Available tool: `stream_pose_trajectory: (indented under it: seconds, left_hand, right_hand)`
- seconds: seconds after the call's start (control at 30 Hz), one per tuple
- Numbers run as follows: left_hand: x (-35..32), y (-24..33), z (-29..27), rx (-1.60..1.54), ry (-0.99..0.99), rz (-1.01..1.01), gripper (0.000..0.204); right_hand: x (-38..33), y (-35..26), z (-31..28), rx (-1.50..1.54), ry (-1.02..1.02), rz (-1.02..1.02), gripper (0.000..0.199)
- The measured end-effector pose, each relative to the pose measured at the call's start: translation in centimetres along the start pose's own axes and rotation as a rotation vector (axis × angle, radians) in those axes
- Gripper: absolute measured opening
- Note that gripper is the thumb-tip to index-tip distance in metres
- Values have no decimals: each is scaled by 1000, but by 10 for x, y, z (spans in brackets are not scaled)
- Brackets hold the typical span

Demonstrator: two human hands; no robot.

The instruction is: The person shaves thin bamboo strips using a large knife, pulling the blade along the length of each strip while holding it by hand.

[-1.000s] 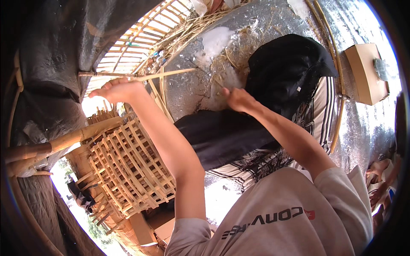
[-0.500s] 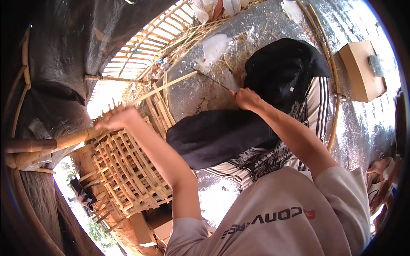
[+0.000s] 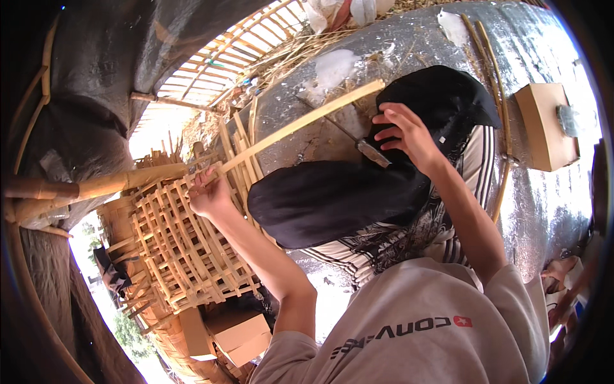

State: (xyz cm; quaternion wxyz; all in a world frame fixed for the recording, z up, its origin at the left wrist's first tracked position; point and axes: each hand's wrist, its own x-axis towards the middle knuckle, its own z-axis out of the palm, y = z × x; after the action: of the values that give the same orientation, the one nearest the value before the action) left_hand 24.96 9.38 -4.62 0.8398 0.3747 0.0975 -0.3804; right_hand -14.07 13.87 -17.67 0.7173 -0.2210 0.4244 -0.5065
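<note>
Left hand (image 3: 210, 192) gripping lower end of bamboo strip (image 3: 294, 130), upper centre of frame; right hand (image 3: 409, 136) open, fingers spread, near knife (image 3: 372, 153). Strip looks light, stiff, maybe splintery; best held near one end.

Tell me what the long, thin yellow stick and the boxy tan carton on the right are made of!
The long, thin yellow stick: probably bamboo, maybe wood, matte; it's pale, flat, straight-edged. The boxy tan carton: likely cardboard, dull, with flat panels meeting at a fold.

Pale yellow strip (image 3: 300, 127), black cloth (image 3: 332, 203), black-and-white striped fabric (image 3: 476, 160), brown box (image 3: 543, 125).
</note>
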Motion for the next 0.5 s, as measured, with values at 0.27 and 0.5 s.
stream_pose_trajectory:
  seconds: [0.27,0.5]
  left_hand:
    - [-29,-49,-35,-115,-343,-329,29]
    - [-52,-59,-30,-377,-674,-444,50]
  right_hand:
    - [-55,-64,-31,21,122,-131,14]
    - [-89,-71,-64,86,-160,-191,19]
